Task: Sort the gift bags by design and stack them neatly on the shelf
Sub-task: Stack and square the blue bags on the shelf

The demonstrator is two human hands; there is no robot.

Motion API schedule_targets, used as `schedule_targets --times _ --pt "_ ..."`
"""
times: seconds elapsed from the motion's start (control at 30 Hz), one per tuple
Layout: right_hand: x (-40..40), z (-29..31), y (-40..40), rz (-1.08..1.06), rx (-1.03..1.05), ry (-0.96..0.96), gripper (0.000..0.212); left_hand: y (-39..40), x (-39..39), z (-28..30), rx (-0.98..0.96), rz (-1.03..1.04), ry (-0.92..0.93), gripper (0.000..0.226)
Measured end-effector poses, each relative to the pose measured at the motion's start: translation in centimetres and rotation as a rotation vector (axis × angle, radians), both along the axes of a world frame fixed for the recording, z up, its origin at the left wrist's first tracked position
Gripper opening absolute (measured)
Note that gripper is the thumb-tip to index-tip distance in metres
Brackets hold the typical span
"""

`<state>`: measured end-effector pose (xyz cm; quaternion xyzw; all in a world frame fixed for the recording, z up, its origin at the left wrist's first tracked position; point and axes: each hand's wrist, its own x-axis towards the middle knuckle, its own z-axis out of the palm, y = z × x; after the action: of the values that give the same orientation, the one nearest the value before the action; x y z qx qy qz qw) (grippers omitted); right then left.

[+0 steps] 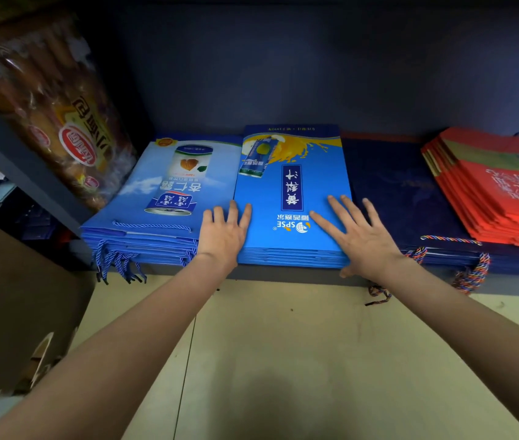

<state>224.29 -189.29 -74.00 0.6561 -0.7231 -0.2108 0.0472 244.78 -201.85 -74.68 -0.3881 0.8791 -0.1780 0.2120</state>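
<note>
Four flat stacks of gift bags lie side by side on a dark shelf (283,274). From the left: light-blue bags with an almond-drink can print (163,192), bright-blue bags with an orange juice splash (293,173), dark navy bags (404,192) and red bags (493,192). My left hand (225,231) lies flat with straight fingers on the left front corner of the juice-splash stack. My right hand (358,235) presses flat on its right front corner, thumb down over the stack's front edge.
A clear-wrapped pack of bread (52,119) leans at the shelf's left end behind a grey upright post (26,173). Rope handles (118,265) hang over the shelf's front edge. Beige floor tiles (283,360) lie below; a brown cardboard box (14,296) stands at the left.
</note>
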Motion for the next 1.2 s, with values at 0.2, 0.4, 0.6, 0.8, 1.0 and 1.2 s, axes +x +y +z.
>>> schedule_targets --times 0.2,0.4,0.6,0.8,1.0,1.2 --pt "0.5 -0.9 0.2 -0.080 -0.030 -0.014 0.123 -0.3 -0.1 -0.3 0.005 0.001 -0.010 0.111" --pt "0.3 -0.7 0.2 -0.106 0.007 -0.026 0.123 0.1 -0.5 -0.2 0.043 0.039 0.030 0.108" --pt "1.5 3.5 -1.2 -0.110 0.021 -0.337 0.123 0.2 2.7 2.3 0.278 -0.018 0.423 0.115" --pt "8.1 5.2 -6.7 0.074 0.037 -0.570 0.098 -3.7 12.7 3.7 0.317 0.069 0.456 0.105" --pt "14.7 4.2 -10.6 0.161 0.025 -0.702 0.053 -7.7 18.8 4.6 0.259 0.150 0.299 0.060" --pt "16.0 3.5 -11.3 0.127 -0.022 -0.666 0.038 -8.4 17.5 5.3 0.178 0.170 0.067 0.043"
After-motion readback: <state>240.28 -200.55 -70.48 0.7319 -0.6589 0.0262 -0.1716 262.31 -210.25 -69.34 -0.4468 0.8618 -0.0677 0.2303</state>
